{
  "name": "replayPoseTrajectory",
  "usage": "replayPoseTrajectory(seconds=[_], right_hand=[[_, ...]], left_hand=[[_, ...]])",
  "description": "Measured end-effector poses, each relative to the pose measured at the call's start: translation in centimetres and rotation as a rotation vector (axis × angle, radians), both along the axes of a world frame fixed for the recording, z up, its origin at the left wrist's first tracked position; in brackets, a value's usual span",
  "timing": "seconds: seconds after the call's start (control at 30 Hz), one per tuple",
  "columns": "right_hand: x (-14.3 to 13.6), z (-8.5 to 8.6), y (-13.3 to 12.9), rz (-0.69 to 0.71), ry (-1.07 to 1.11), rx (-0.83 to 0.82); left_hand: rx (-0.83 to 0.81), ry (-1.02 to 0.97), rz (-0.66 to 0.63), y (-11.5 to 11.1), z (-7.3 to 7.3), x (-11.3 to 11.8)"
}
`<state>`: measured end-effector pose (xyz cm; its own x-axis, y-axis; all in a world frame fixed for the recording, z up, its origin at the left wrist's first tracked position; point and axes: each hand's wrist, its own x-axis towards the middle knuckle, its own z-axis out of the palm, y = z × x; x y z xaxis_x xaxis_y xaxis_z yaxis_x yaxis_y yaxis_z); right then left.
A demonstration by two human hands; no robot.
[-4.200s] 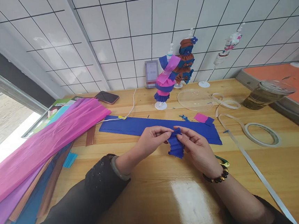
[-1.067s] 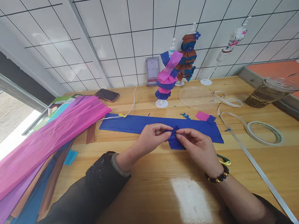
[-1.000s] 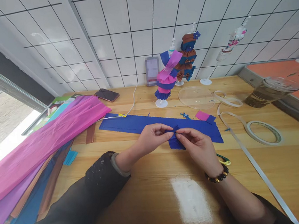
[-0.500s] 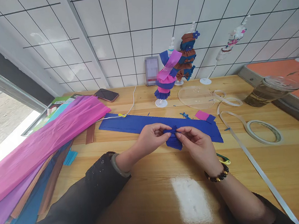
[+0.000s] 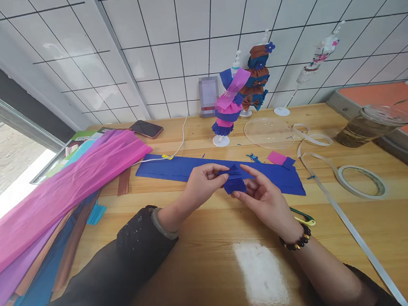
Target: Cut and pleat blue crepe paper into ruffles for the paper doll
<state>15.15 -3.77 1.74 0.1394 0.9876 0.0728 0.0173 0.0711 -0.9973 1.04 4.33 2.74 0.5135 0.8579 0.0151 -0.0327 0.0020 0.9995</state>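
A small piece of pleated blue crepe paper (image 5: 234,181) is up in front of me, above the table. My left hand (image 5: 206,183) pinches its left side between thumb and fingers. Close to its right side, my right hand (image 5: 265,197) has thumb and index finger spread apart, the thumb by the paper's lower edge and the index by its upper corner. Whether the right fingertips touch the paper is hard to see. Behind both hands a long blue crepe paper strip (image 5: 169,168) lies flat on the wooden table (image 5: 200,267).
Pink crepe paper sheets (image 5: 94,172) pile up at left, near a phone (image 5: 147,129). Paper-dressed stands (image 5: 227,108) line the tiled wall. At right are a tape roll (image 5: 362,182), its loose white tape (image 5: 341,219), a lidded cup (image 5: 369,126) and scissors (image 5: 304,216) beside my right wrist.
My right thumb and index finger have parted from their pinch at the paper's gathered middle, the thumb moving down. The blue piece now looks more spread out, with its pleats showing.
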Motion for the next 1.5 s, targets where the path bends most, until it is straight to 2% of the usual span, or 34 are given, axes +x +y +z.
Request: replayPoseTrajectory(seconds=[0.23,0.43,0.63,0.87,0.97,1.1,1.33,1.5], right_hand=[[0.05,0.04,-0.09,-0.061,-0.005,0.01],[0.05,0.01,-0.13,-0.047,-0.01,0.02],[0.27,-0.61,-0.3,-0.071,-0.16,0.083],[0.42,-0.35,-0.54,-0.121,-0.467,0.212],[0.5,-0.22,-0.56,-0.109,-0.524,0.231],[0.61,-0.26,-0.49,-0.159,-0.595,0.231],[0.64,0.0,-0.53,-0.172,-0.554,0.123],[0.58,0.31,-0.66,-0.166,-0.444,0.087]], left_hand=[[0.015,0.059,-0.012,-0.47,0.32,0.09],[0.001,0.039,-0.015,-0.59,0.33,0.14],[-0.019,0.03,-0.004,-0.42,0.15,0.18],[-0.042,0.05,-0.025,-0.5,0.36,0.18],[-0.053,0.055,-0.035,-0.51,0.39,0.19],[-0.059,0.053,-0.04,-0.58,0.44,0.2],[-0.076,0.041,-0.061,-0.74,0.78,0.22],[-0.067,0.009,-0.092,-0.8,0.66,0.17]])
